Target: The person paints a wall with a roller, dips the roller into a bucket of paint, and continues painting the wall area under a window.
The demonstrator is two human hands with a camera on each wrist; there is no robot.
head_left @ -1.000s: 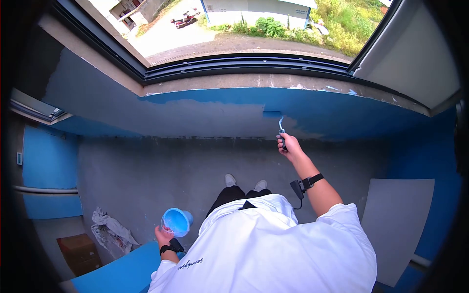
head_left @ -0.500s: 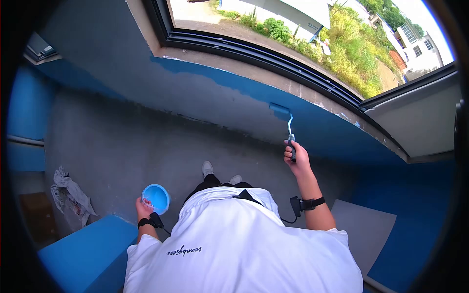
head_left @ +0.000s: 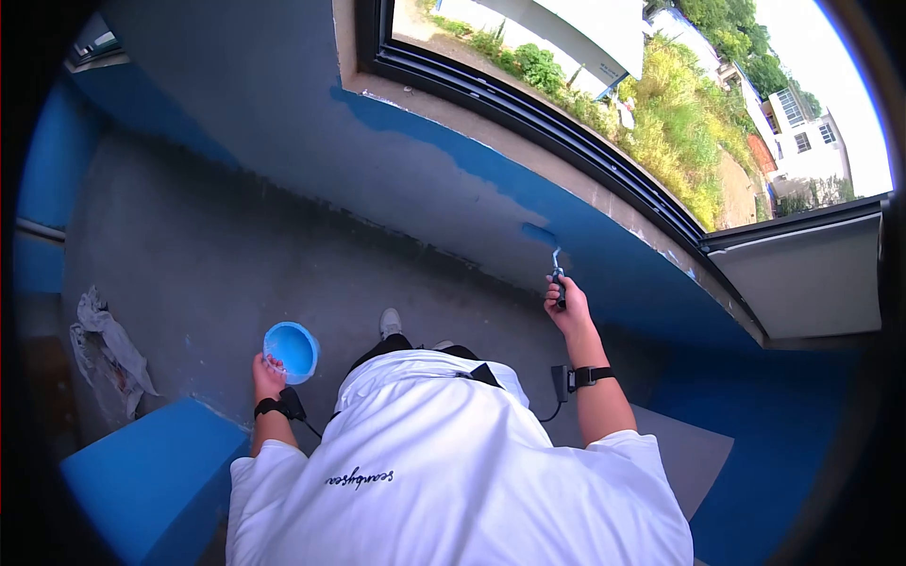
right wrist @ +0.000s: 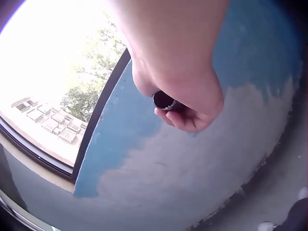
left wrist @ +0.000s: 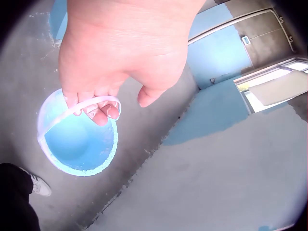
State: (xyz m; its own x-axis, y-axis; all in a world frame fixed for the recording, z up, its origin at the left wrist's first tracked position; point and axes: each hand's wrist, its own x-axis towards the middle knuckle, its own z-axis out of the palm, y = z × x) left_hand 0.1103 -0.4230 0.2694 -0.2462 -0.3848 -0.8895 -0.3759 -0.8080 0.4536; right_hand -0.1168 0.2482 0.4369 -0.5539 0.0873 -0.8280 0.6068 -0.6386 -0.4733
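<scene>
In the head view my right hand (head_left: 569, 309) grips the dark handle of a paint roller (head_left: 540, 234), whose blue head lies against the wall at the border of wet blue and bare grey. The right wrist view shows the round end of the roller handle (right wrist: 164, 100) inside the curled fingers; the roller's head is hidden there. Low on the other side, my left hand (head_left: 269, 377) holds a small light-blue bucket (head_left: 294, 351) with blue paint inside. Its pale carrying handle (left wrist: 72, 111) passes over the curled fingers at the rim, in the left wrist view.
Above the wall's blue strip (head_left: 406, 123) runs a sill under a dark window frame (head_left: 538, 127). A crumpled pale sheet (head_left: 111, 354) lies on the floor at left. Near the left elbow stands a blue panel (head_left: 156, 462); a grey board (head_left: 694, 453) is behind the right arm.
The head view has turned right, so window and wall now slant. The roller remains on the wall near the paint border. Both hands keep their holds, and the bucket appears farther left and higher.
</scene>
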